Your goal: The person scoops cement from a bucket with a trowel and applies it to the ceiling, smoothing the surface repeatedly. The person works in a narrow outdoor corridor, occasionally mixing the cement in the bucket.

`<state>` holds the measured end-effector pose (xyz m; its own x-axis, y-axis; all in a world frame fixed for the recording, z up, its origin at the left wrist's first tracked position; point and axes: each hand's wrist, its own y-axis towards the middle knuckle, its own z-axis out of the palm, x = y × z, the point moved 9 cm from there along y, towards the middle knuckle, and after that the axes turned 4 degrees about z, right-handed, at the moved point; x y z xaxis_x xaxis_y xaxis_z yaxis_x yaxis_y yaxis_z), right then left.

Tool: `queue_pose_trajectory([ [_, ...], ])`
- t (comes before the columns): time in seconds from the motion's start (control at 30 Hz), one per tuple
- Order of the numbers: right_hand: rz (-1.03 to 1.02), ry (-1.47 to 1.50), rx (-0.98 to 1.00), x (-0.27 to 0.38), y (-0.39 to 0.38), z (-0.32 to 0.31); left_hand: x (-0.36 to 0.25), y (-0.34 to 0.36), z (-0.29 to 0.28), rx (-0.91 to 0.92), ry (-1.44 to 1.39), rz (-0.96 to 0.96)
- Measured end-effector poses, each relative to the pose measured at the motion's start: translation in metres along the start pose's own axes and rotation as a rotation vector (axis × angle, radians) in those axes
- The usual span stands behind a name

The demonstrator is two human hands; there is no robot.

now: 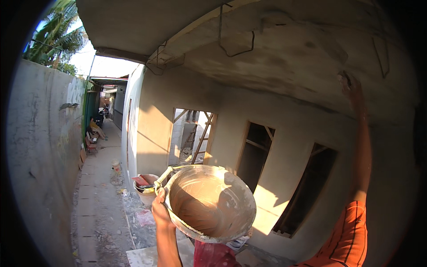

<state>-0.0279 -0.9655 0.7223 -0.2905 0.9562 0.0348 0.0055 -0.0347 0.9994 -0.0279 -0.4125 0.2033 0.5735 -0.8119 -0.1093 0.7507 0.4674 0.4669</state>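
Observation:
My left hand is closed on the rim of a wide round bucket, close to its handle joint. The bucket tilts toward me; wet grey-brown plaster coats its inside. My right arm reaches high to the right. Up at the ceiling, my right hand is closed round the grip of a trowel, whose flat blade lies against the surface. The blade blends with the ceiling, so its edges are hard to make out. Damp, darker patches show on the ceiling to the left of the trowel.
Bent metal rods hang from the ceiling beam. A second bucket with a red tool stands on the ground at left. Ahead are a window opening and dark openings. A narrow alley runs along a grey wall; a person sits there.

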Motion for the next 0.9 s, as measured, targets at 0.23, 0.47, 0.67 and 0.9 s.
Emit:
queue_pose_trajectory([
  [0.23,-0.451,0.116,-0.065,0.161,-0.055,0.035,-0.025,-0.023,-0.003,-0.201,0.375,0.149],
  [0.47,-0.484,0.154,-0.063,0.239,-0.056,0.096,-0.036,-0.042,-0.022,-0.346,0.387,0.161],
  [0.67,-0.296,0.246,-0.04,0.211,-0.006,0.086,-0.031,-0.046,-0.032,-0.329,0.397,0.138],
  [0.9,-0.407,0.073,0.034,0.155,0.032,0.061,-0.025,-0.047,-0.041,-0.33,0.499,0.11],
])
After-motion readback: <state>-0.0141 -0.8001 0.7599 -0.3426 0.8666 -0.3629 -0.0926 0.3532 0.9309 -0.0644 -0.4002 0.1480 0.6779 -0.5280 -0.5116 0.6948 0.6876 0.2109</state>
